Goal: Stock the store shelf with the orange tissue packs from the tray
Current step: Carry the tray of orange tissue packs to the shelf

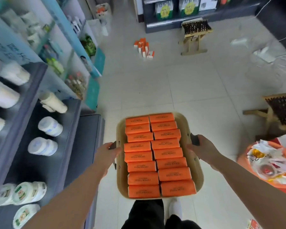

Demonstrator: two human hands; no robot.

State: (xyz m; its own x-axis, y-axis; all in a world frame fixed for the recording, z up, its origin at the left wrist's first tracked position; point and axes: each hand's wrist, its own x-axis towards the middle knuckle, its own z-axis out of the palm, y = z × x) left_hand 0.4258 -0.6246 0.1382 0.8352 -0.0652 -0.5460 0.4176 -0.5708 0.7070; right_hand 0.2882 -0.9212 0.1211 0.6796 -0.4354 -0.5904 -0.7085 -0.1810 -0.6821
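Sixteen orange tissue packs point(158, 154) fill the tray point(185, 119) that my left hand point(108, 152) and right hand point(201, 146) clamp by its handles (in the air), so any tilt beside the shelf point(45, 146) could spill them.

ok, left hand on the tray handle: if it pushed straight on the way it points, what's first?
The left hand points inward, so it likely meets the tray wall, then the orange tissue packs.

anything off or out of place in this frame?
Yes: a cluster of orange-and-white packs sits loose on the floor mid-aisle, some tipped over, not on any shelf. White plastic wrap litters the floor at right. The tray itself looks tidy, its orange tissue packs in two neat columns.
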